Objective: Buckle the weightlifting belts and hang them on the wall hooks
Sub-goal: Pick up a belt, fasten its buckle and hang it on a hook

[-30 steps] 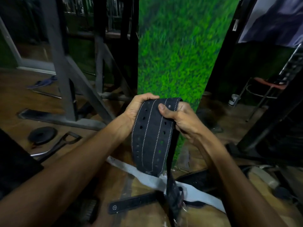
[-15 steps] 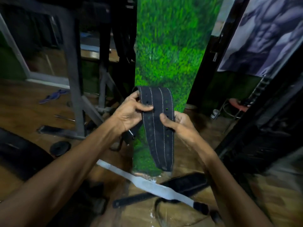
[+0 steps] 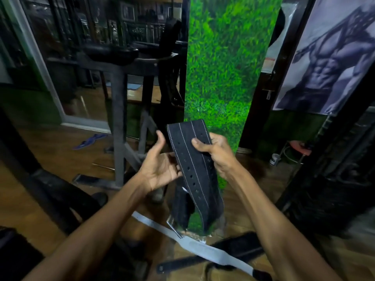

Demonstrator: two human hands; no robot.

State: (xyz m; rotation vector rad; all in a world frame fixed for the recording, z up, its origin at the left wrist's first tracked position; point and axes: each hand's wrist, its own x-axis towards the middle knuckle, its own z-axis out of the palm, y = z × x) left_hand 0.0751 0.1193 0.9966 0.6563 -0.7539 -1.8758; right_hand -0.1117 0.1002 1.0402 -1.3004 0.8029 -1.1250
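A grass-print panel (image 3: 227,63) is standing upright at the middle of the view, with a dark metal rack (image 3: 119,118) to its left and a poster (image 3: 328,57) of a muscled torso hanging at the right. The wooden floor (image 3: 50,151) is carrying a blue sandal (image 3: 90,138) far to the left, while a white belt (image 3: 194,242) is lying slantwise near the bottom edge, crossing a black belt (image 3: 207,258) that is lying flat beside it. A red stool (image 3: 300,149) is standing at the right, with a small cup (image 3: 275,159) just beside it. The person is holding a dark belt (image 3: 194,169) with white stitching up in front of the panel, folded over at the top, its holed end hanging down and its metal buckle (image 3: 172,225) dangling low at the back. The right hand (image 3: 219,153) is gripping the belt's upper right edge, thumb pressing on the front face. The left hand (image 3: 160,165) is lying wide, palm up, fingers spread and relaxed, just beside the belt's left edge and gripping nothing.
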